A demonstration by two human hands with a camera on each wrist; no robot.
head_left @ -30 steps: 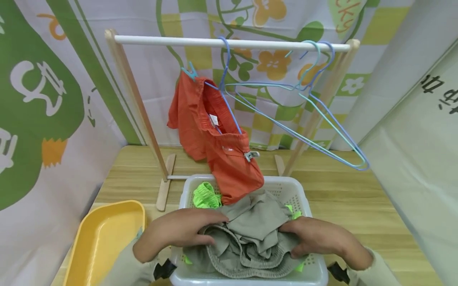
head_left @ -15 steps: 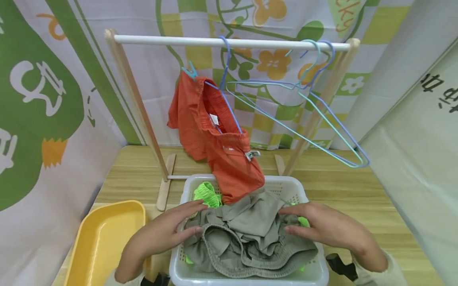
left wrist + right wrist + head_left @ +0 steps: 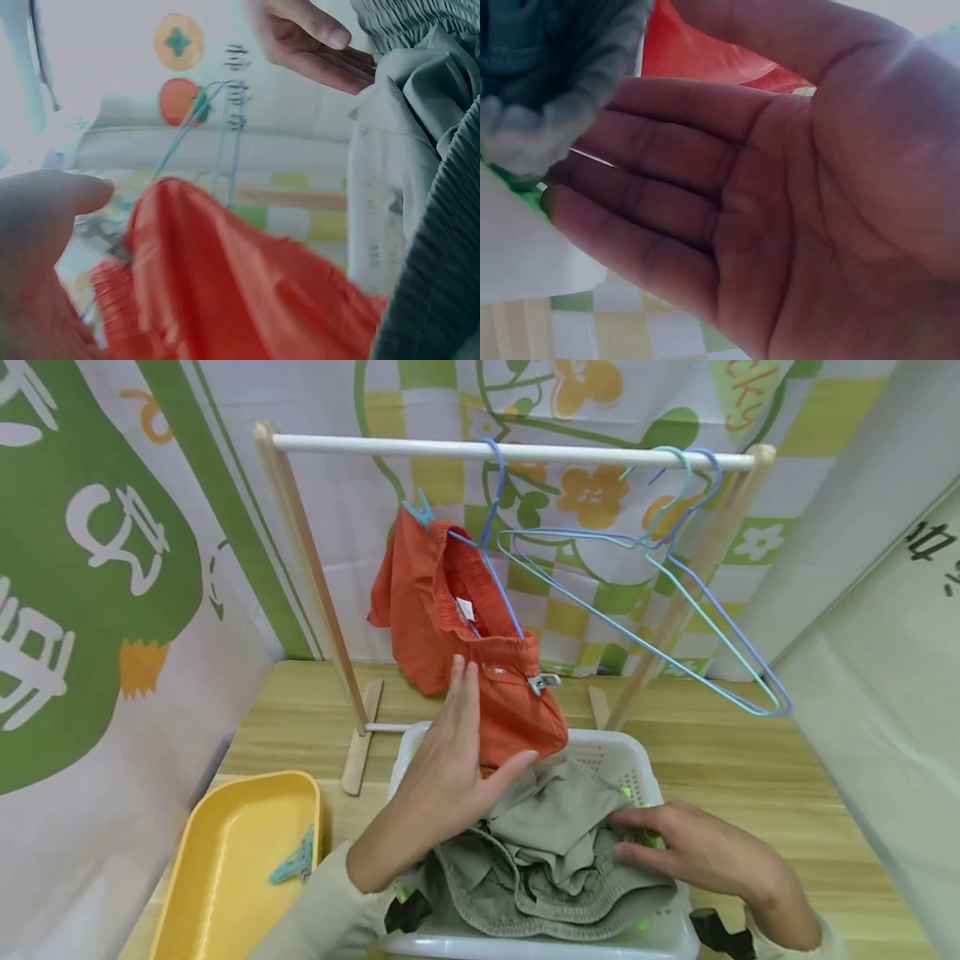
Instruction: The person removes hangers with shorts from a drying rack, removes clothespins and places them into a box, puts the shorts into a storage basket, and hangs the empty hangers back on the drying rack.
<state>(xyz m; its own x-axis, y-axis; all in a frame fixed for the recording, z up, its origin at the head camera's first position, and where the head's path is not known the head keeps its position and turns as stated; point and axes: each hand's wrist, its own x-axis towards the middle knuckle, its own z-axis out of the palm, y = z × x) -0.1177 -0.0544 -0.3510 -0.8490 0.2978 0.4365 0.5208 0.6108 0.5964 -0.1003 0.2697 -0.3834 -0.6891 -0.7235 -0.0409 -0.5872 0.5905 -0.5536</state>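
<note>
Grey-green elastic-waist shorts [image 3: 555, 827] lie heaped in a white plastic basket [image 3: 600, 947]. Above the basket, orange shorts [image 3: 420, 618] hang from a blue hanger [image 3: 495, 510], fixed by a teal clip [image 3: 418, 512] and a grey clip [image 3: 543, 682]. My left hand [image 3: 446, 777] is raised with straight fingers and spread thumb, overlapping the orange shorts in the head view; nothing is in it. My right hand [image 3: 697, 847] lies along the right side of the grey-green shorts, fingers extended at the cloth, palm open in the right wrist view.
A drying rack with a white rod [image 3: 360, 444] stands behind the basket. Two bare hangers [image 3: 720, 643] hang at its right. A yellow tray [image 3: 225, 843] with a teal clip [image 3: 294, 860] sits at the left. Patterned curtains surround the wooden table [image 3: 765, 777].
My left hand has left the grey-green shorts and risen toward the orange shorts. My right hand has loosened and stays beside the heap. The head view has shifted slightly left.
</note>
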